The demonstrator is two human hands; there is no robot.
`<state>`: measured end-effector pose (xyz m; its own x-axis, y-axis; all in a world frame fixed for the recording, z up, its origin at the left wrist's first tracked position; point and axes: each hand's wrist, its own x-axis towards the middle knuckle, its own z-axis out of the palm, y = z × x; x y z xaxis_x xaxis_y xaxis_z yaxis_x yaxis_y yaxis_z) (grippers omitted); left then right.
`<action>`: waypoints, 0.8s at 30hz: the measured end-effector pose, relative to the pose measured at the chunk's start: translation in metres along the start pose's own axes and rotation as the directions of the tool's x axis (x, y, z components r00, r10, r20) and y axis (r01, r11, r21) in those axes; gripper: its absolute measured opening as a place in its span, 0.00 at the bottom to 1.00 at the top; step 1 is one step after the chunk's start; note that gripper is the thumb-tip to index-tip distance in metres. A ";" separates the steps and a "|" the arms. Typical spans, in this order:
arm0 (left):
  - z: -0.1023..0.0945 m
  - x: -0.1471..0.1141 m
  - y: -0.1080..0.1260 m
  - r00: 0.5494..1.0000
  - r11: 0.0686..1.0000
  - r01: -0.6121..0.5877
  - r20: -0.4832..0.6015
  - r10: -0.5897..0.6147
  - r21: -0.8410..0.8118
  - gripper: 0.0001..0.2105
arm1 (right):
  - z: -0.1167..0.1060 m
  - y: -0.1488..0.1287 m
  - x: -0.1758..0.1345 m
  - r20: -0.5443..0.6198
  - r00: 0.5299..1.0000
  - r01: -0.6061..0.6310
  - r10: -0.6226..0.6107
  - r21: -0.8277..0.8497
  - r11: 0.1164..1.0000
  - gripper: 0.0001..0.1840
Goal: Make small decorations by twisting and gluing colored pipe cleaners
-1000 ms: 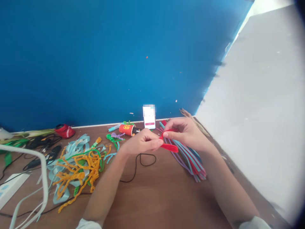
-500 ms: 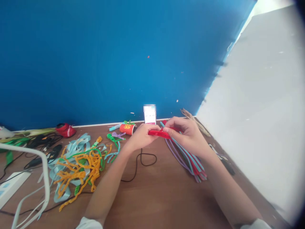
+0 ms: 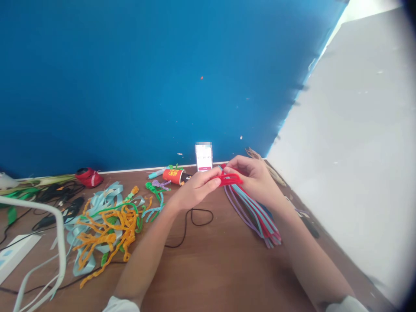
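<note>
A red pipe cleaner [image 3: 231, 179], bent into a narrow loop with a gap in its middle, is held up between my two hands over the table. My left hand [image 3: 199, 187] pinches its left end between thumb and fingers. At its right end, my right hand [image 3: 251, 177] is closed on it with thumb and fingertips. Below my right hand lies a bundle of straight pipe cleaners [image 3: 247, 210] in light blue, red and purple, its far end partly hidden by the hands.
Orange twisted pipe cleaners [image 3: 110, 234] and light blue ribbon [image 3: 81, 255] lie heaped at left. A red paper cup [image 3: 173, 176] rests on its side near a propped phone [image 3: 204, 157]. A black cable [image 3: 186, 229] loops mid-table. A power strip [image 3: 16, 255] and white frame [image 3: 61, 234] are at far left.
The red pipe cleaner has turned so the gap in its loop now shows. My left hand has shifted slightly right and its thumb now lies along the near side.
</note>
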<state>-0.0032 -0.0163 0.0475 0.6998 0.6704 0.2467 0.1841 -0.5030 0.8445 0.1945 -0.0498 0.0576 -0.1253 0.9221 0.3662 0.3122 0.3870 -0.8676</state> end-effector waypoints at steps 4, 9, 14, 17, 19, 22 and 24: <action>0.005 0.001 -0.003 0.992 0.999 0.022 -0.120 -0.028 -0.049 0.13 | -0.002 0.003 0.002 -0.011 1.000 0.002 -0.002 -0.033 0.999 0.07; 0.007 0.005 -0.009 0.956 0.998 0.031 -0.289 -0.046 -0.056 0.17 | 0.001 0.000 0.001 0.106 0.993 0.072 -0.057 -0.146 0.987 0.13; 0.008 0.007 -0.010 0.957 0.997 0.072 -0.282 -0.071 -0.005 0.18 | 0.004 -0.002 0.000 0.081 0.991 0.121 -0.108 -0.179 0.976 0.14; 0.008 0.006 -0.012 0.960 0.995 0.089 -0.268 -0.075 0.043 0.18 | 0.002 -0.002 0.000 0.063 0.995 0.086 -0.076 -0.172 0.981 0.14; 0.007 0.007 -0.013 0.959 0.990 0.085 -0.281 -0.049 0.117 0.17 | 0.001 -0.003 -0.001 0.059 0.995 0.087 -0.077 -0.180 0.980 0.14; 0.006 0.008 -0.013 0.957 0.975 0.079 -0.290 -0.015 0.209 0.17 | 0.002 -0.004 -0.002 0.081 0.990 0.131 -0.117 -0.195 0.972 0.14; 0.006 0.009 -0.012 0.964 0.966 0.090 -0.264 -0.024 0.243 0.18 | 0.004 -0.003 -0.002 0.079 0.989 0.135 -0.122 -0.204 0.970 0.14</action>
<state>0.0049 -0.0069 0.0367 0.4884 0.8024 0.3429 0.4085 -0.5575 0.7227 0.1900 -0.0524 0.0580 -0.2361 0.8658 0.4412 0.4775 0.4988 -0.7233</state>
